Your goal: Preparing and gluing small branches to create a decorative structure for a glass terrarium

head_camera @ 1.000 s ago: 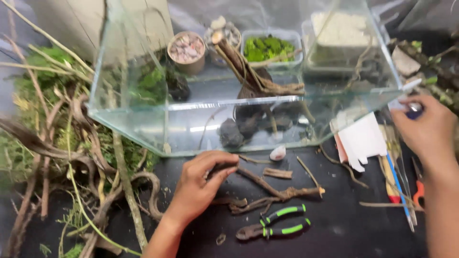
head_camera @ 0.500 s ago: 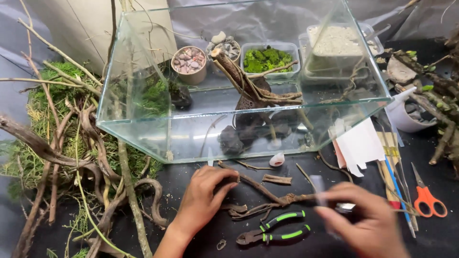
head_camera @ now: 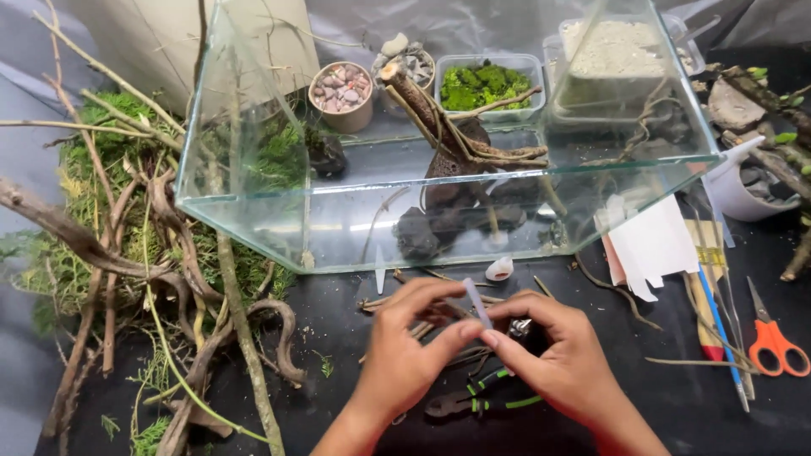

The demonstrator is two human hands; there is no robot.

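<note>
Driftwood (head_camera: 456,143) and dark rocks (head_camera: 418,232) sit inside glass tank (head_camera: 253,228).

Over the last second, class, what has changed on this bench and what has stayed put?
The right hand came in from the far right to meet the left hand in front of the glass tank, bringing a small clear tube now pinched between both hands over the twig. The green-handled pliers, orange scissors and tank stayed put.

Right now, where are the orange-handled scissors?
In the head view the orange-handled scissors lie at the far right on the black table, beside the long thin tools, right of the person's right hand.
</note>
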